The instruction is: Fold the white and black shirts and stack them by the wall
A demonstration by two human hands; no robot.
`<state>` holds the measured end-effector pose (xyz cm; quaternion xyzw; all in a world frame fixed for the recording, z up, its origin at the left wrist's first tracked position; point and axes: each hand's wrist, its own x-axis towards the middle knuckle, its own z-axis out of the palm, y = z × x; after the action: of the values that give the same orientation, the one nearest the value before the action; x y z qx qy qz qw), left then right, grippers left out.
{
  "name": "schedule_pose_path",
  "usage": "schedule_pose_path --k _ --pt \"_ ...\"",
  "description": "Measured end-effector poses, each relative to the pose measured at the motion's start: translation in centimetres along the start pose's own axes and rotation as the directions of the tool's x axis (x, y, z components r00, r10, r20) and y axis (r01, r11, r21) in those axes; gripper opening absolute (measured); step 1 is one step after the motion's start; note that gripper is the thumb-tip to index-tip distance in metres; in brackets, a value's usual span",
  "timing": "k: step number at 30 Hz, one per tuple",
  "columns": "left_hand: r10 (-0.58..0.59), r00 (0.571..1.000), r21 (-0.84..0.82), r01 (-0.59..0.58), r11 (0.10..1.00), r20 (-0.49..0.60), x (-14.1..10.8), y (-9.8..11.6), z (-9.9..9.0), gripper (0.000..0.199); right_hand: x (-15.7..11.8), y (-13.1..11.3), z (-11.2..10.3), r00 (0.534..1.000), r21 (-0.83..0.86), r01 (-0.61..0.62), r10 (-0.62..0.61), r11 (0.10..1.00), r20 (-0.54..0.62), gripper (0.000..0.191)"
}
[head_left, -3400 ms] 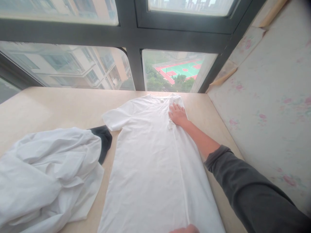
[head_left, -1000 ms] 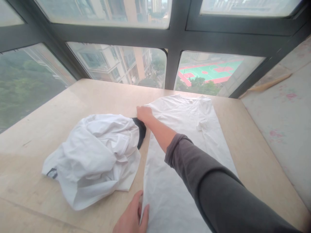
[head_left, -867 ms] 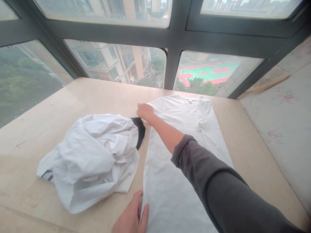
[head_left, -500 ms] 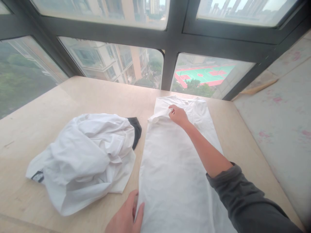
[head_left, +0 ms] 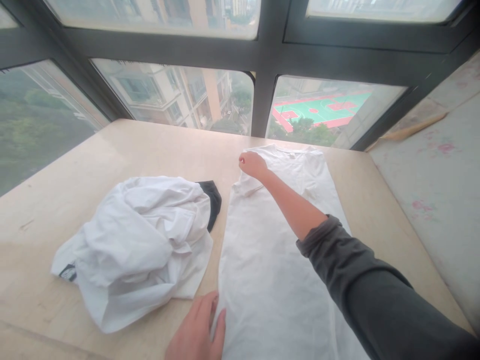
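A white shirt point(head_left: 277, 250) lies flat and lengthwise on the pale ledge, its neckline toward the window and its sides folded in. My right hand point(head_left: 252, 164) is closed at the shirt's upper left edge, by the shoulder; the fingertips are pinched together, and what lies between them is too small to make out. At the bottom, my left hand point(head_left: 200, 327) rests beside the shirt's left edge, thumb and fingers apart, with nothing held. Left of the shirt sits a crumpled white garment point(head_left: 131, 250) with a black part point(head_left: 212, 202) at its right side.
The pale ledge point(head_left: 150, 150) runs up to dark window frames point(head_left: 168, 50) at the back. A wall point(head_left: 442, 200) with a floral pattern borders the ledge on the right. Buildings and a sports court show through the glass.
My right hand has moved left and slightly away, from the folded sleeve area to the shirt's upper left edge. My left hand has barely moved. The view has shifted slightly.
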<state>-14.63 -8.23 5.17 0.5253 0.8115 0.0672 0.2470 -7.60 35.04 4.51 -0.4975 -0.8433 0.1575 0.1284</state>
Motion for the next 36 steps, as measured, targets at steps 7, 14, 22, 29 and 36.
schedule_pose_path --k 7,14,22,29,36 --pt "0.348 0.829 0.009 -0.383 0.924 -0.438 16.5 7.3 -2.7 0.035 2.6 4.0 -0.1 0.995 0.000 -0.086 0.085 0.996 -0.058 0.039" --pt "0.464 0.765 0.179 -0.432 0.884 -0.446 27.8 9.9 -3.5 0.036 4.6 5.1 1.4 0.996 0.018 -0.091 0.092 0.996 -0.019 0.039" --pt "0.390 0.792 0.219 -0.324 0.920 -0.470 27.8 8.6 -3.1 0.021 7.0 4.8 1.9 0.996 0.056 -0.083 0.085 0.995 -0.029 0.027" --pt "0.284 0.822 0.237 -0.187 0.953 -0.494 27.0 8.4 -2.6 0.014 6.9 4.6 1.9 0.992 0.041 -0.118 0.120 0.992 -0.037 0.029" --pt "0.359 0.794 0.253 -0.265 0.931 -0.490 25.6 8.4 -2.6 0.019 4.7 2.0 2.2 0.981 -0.036 0.020 -0.026 0.999 -0.190 0.034"
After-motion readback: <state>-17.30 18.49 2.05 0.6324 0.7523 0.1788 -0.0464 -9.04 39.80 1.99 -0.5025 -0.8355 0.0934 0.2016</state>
